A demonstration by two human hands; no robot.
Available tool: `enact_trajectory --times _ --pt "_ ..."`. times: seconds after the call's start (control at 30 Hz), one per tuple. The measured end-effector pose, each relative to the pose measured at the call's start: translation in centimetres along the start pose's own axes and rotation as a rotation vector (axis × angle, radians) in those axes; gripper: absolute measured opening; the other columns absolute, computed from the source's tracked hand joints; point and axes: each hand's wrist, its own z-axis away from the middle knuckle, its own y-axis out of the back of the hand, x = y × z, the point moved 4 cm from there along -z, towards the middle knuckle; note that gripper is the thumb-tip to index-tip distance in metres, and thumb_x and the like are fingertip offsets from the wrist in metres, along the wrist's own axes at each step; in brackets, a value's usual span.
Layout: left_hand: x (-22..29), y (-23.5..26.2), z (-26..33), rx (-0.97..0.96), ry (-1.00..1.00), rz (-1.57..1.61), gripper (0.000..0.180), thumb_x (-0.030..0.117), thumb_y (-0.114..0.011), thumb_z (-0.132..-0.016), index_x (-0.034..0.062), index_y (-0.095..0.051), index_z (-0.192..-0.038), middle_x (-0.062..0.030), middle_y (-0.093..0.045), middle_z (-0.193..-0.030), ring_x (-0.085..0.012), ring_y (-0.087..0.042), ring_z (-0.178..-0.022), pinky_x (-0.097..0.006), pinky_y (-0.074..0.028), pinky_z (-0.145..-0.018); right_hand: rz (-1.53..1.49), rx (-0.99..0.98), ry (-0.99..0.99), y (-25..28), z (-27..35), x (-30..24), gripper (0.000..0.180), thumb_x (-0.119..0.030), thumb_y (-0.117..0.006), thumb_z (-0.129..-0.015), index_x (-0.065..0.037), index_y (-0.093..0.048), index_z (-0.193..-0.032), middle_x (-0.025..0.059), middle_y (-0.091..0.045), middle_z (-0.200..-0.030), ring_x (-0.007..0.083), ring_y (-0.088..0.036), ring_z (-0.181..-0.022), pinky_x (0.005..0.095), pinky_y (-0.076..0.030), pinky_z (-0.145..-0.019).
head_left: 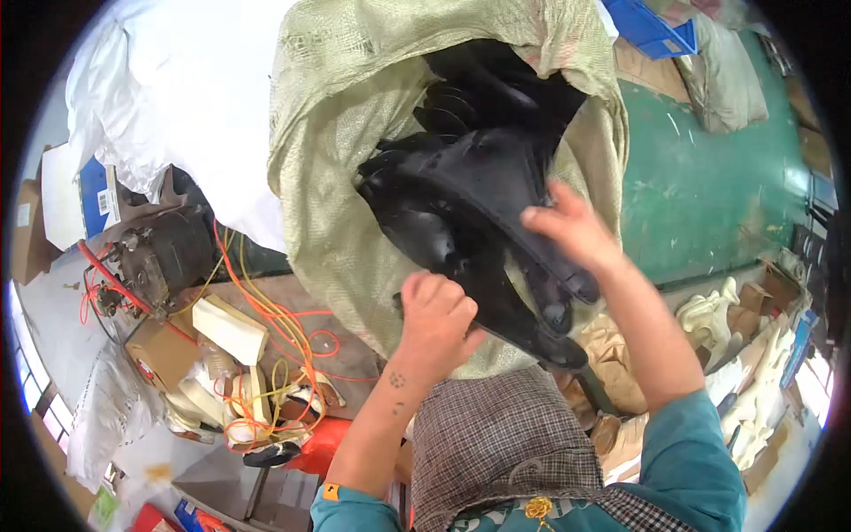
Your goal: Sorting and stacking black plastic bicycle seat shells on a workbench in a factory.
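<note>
A large pale-green woven sack (pixel 332 239) gapes in front of me, with several glossy black moulded pieces (pixel 434 230) heaped in it. Their exact kind I cannot make out; they have long tapering parts with rounded ends. My left hand (pixel 437 312) is closed at the sack's near side, beside the lowest black piece. A small dark tip sticks out left of the fist, but what the fingers grip is hidden. On the right edge of the heap, my right hand (pixel 574 232) has its thumb and fingers apart, touching or just above a black piece.
White sheeting (pixel 195 115) covers the left. Orange and yellow hoses (pixel 284 341) tangle near a dirty dark machine (pixel 173 257) and an open cardboard box (pixel 164 350). To the right are a green surface (pixel 700 186), a blue bin (pixel 651 31) and cream-coloured moulded pieces (pixel 709 315).
</note>
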Motion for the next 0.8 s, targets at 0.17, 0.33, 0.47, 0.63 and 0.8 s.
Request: enact_trajectory --times 0.17,0.33,0.47,0.63,0.8 --pt "0.0 1.6 -0.3 0.219 0.066 -0.227 0.075 0.019 -0.078 -0.046 0.0121 -0.044 -0.112 -0.0116 -0.04 -0.129 -0.0367 -0.028 -0.128 -0.057 -0.022 -0.098 -0.055 -0.474 -0.195 -5.1 0.9 4.4 0.037 -0.017 -0.06 -0.083 0.001 -0.049 -0.114 0.008 -0.061 -0.094 0.0137 -0.058 -0.086 0.0297 -0.048 -0.075" --pt "-2.2 1.1 1.5 0.013 0.16 -0.171 0.081 0.016 -0.079 -0.042 0.0079 -0.048 -0.116 -0.0093 -0.052 -0.103 -0.0289 -0.049 -0.105 -0.057 -0.023 -0.099 0.249 -0.651 -0.257 -7.2 0.1 2.9 0.034 -0.033 -0.053 -0.088 -0.002 -0.059 -0.1 0.0058 -0.061 -0.086 0.012 -0.056 -0.081 0.0279 -0.047 -0.068" --pt "-3.2 2.0 -0.2 0.101 0.126 -0.144 0.075 0.014 -0.078 -0.042 0.0061 -0.051 -0.111 -0.0104 -0.052 -0.099 -0.0289 -0.051 -0.096 -0.054 -0.028 -0.096 0.529 0.001 0.526 -2.4 -5.2 5.2 0.031 -0.028 -0.05 -0.089 0.0 -0.057 -0.098 0.0129 -0.062 -0.082 0.0261 -0.061 -0.074 0.0385 -0.048 -0.068" --pt "-8.0 4.8 3.7 0.411 0.687 0.358 0.062 0.0 -0.075 -0.057 0.0024 -0.048 -0.113 -0.0087 -0.052 -0.107 -0.0236 -0.053 -0.095 -0.034 -0.045 -0.082 1.621 -0.438 0.463 1.0 4.5 9.4 0.014 -0.018 -0.055 -0.073 -0.007 -0.063 -0.075 0.0157 -0.061 -0.082 0.0256 -0.059 -0.078 0.0398 -0.045 -0.074" --pt "-10.7 5.6 6.5 0.694 0.677 0.845 0.065 -0.003 -0.071 -0.066 0.0005 -0.04 -0.123 -0.0094 -0.049 -0.119 -0.0196 -0.051 -0.104 -0.034 -0.043 -0.092 1.726 -0.501 0.513 1.2 6.2 9.9 0.016 -0.016 -0.056 -0.071 -0.006 -0.064 -0.082 0.0129 -0.06 -0.085 0.0253 -0.057 -0.083 0.039 -0.044 -0.077"
